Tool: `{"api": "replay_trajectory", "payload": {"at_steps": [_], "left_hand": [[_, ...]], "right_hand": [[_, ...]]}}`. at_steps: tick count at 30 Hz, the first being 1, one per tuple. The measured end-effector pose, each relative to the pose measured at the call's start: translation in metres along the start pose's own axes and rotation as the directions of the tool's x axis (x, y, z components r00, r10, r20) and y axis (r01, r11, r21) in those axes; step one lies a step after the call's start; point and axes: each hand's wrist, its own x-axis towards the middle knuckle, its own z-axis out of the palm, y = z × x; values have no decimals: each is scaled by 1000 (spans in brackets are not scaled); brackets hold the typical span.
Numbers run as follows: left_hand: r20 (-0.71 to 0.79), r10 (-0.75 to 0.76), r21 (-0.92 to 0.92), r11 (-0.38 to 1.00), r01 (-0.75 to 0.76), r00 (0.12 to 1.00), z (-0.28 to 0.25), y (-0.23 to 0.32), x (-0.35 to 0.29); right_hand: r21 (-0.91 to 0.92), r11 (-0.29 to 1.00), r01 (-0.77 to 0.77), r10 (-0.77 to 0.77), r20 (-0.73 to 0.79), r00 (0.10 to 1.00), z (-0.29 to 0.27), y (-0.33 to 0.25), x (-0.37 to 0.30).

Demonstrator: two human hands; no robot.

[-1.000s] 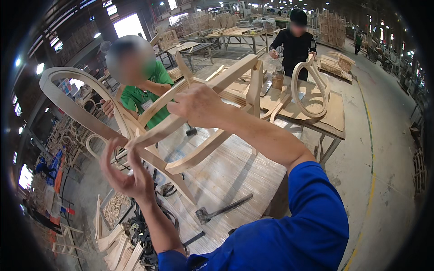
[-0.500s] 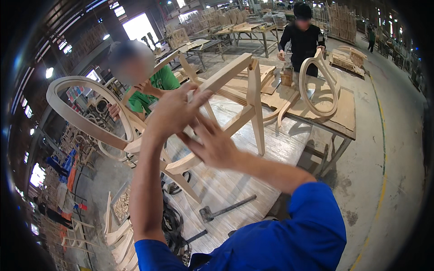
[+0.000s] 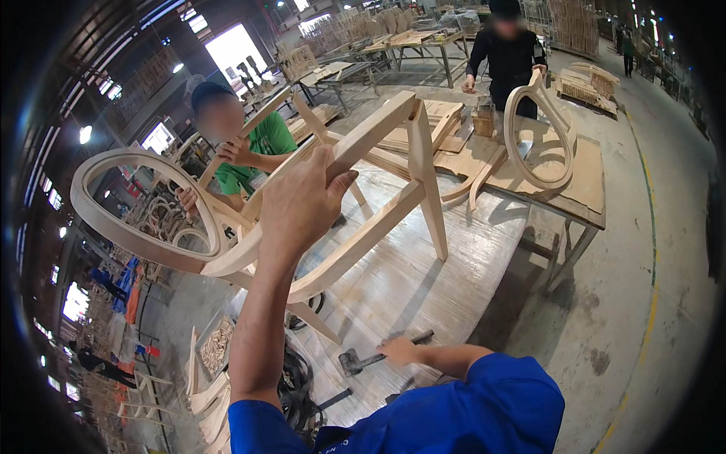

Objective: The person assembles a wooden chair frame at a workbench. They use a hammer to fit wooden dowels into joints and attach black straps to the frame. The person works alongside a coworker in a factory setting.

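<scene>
"Down went the right hand (image 3: 399, 350), away from the chair frame (image 3: 378, 225) and onto the black hammer (image 3: 350, 362)."

"Did it hold tight?"

"I couldn't tell, because most of its fingers were hidden. It was on the handle (image 3: 368, 362), and a snug grip there seemed best so it wouldn't slip."

"Where was the hammer?"

"Flat on the shiny surface (image 3: 454, 280), close to the person's tummy."

"And the left hand (image 3: 296, 206)?"

"It stayed up on the frame, holding the top rail (image 3: 376, 130) with its thumb on the near side. That looked smart, since a loose frame could have wobbled."

"Where was the frame?"

"Just past the hammer, over the surface, with its legs (image 3: 436, 227) pointing down."

"Who was behind it?"

"Someone in green (image 3: 274, 135), with hands (image 3: 238, 154) on some wooden parts (image 3: 259, 122), so watching out for those fingers seemed wise. Farther off, someone in black (image 3: 501, 66) stood by a wooden oval (image 3: 514, 144)."
</scene>
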Motion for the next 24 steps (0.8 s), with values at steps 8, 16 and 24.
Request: {"api": "replay_trajectory", "payload": {"at_steps": [8, 16, 24], "left_hand": [[-56, 23, -7, 1000, -24, 998, 1, -7, -7], [-61, 51, -26, 998, -53, 997, 7, -10, -5], [-62, 49, -37, 998, -52, 997, 7, -19, -7]], "right_hand": [[546, 822, -160, 189, 3, 982, -40, 10, -59], [464, 883, -75, 444, -772, 454, -320, 21, -178], [76, 939, -336, 225, -874, 431, -555, -44, -168]]}}
